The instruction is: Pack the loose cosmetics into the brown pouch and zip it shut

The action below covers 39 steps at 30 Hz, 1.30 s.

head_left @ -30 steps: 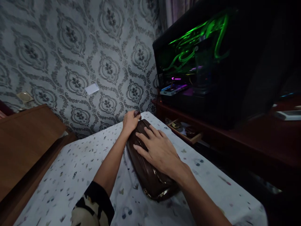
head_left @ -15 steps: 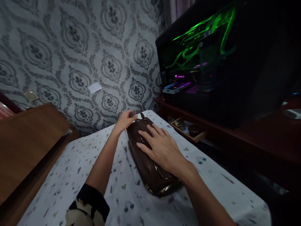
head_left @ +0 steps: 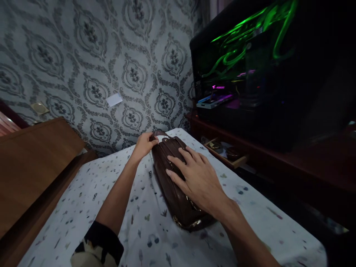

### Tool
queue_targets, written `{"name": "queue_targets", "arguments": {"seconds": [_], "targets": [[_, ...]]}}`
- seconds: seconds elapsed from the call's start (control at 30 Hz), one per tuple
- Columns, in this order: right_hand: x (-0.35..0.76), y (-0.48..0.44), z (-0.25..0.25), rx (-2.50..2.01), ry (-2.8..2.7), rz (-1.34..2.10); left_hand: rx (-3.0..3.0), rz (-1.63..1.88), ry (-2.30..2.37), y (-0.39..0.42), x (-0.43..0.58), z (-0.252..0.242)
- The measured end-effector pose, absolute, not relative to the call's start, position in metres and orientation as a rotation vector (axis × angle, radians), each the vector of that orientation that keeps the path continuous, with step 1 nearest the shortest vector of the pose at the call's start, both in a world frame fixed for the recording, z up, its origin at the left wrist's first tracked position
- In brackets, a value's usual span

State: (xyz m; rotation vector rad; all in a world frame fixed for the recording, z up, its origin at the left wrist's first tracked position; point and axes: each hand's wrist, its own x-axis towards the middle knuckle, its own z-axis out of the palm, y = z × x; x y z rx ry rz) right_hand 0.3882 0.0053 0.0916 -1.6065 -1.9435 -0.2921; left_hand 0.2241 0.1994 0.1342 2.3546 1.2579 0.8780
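A dark brown leather bag (head_left: 164, 181) with gold-coloured zips lies on the white patterned cloth. At its far end, my left hand (head_left: 144, 145) has its fingers closed on the edge by the handle (head_left: 160, 132); part of the grip is hidden. A small white patch (head_left: 161, 138) shows just under the handle. My right hand (head_left: 196, 176) rests flat on top of the bag, fingers spread, over the zips. The bag's near end, with a curved zip (head_left: 191, 224), sticks out below my right wrist.
The cloth-covered surface (head_left: 111, 207) runs to the papered wall (head_left: 133, 74). On the right, a computer case (head_left: 239, 66) with green lights stands on a dark red desk, above an open drawer (head_left: 236, 162) holding small items. A brown wooden panel (head_left: 36, 155) is at left.
The view has shifted slightly, so the scene sits a little differently. Both hands keep their places on the bag; the handle at the far end looks slightly more upright.
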Motion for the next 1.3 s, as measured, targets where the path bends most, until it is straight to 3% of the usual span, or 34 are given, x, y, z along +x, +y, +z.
{"name": "queue_targets", "arguments": {"seconds": [0.6, 1.0, 1.3], "targets": [[0.391, -0.002, 0.095, -1.585, -1.978, -0.191, 2.430, 0.850, 1.157, 0.171, 0.271, 0.155], [0.392, -0.003, 0.088, -1.511, -1.888, -0.325, 2.194, 1.103, 1.210, 0.179, 0.291, 0.141], [0.393, -0.001, 0.088, -1.472, -1.892, -0.377, 2.321, 1.042, 1.022, 0.160, 0.288, 0.146]]}}
